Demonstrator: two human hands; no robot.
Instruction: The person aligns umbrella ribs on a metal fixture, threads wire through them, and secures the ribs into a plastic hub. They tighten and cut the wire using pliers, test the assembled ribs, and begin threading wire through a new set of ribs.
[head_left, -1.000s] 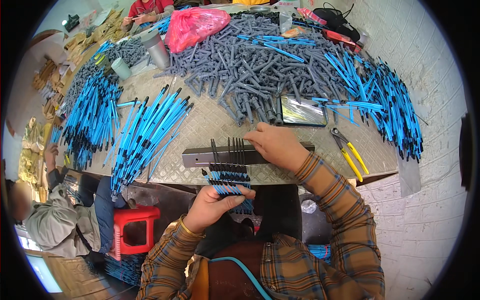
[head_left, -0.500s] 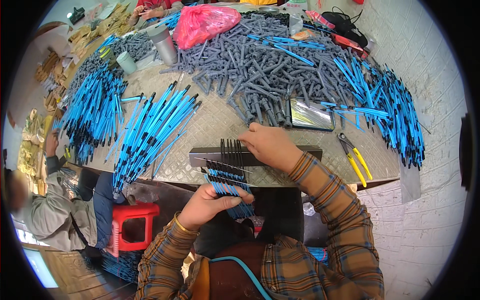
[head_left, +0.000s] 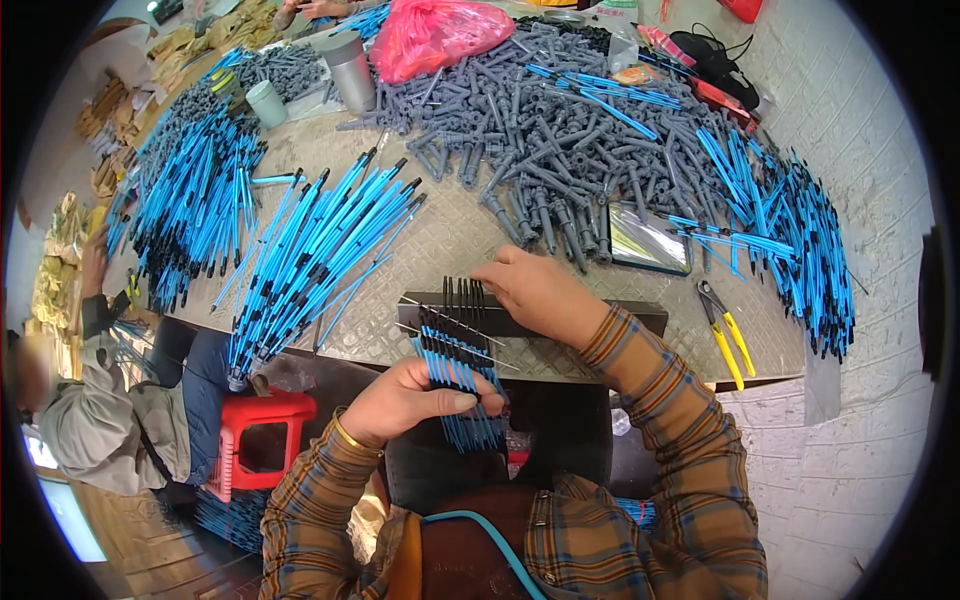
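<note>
My left hand (head_left: 405, 398) grips a fanned bundle of blue rods with black tips (head_left: 458, 375) just below the table's front edge. My right hand (head_left: 540, 292) rests over a dark metal block (head_left: 560, 317) lying on the table edge, fingers at a row of black rod tips (head_left: 463, 296) standing in the block. Whether the right fingers pinch one rod I cannot tell. Both sleeves are brown plaid.
Blue rods lie in piles at left (head_left: 195, 205), centre (head_left: 320, 250) and right (head_left: 790, 240). A heap of grey plastic parts (head_left: 540, 130), a red bag (head_left: 440, 35), two cups (head_left: 352, 70), a phone (head_left: 645, 240) and yellow-handled pliers (head_left: 725, 330) share the table. Another person (head_left: 95, 400) sits at left by a red stool (head_left: 255, 440).
The view has shifted slightly lower on the table. Both hands stay at the block and bundle, with the right hand moved a little along the row of tips.
</note>
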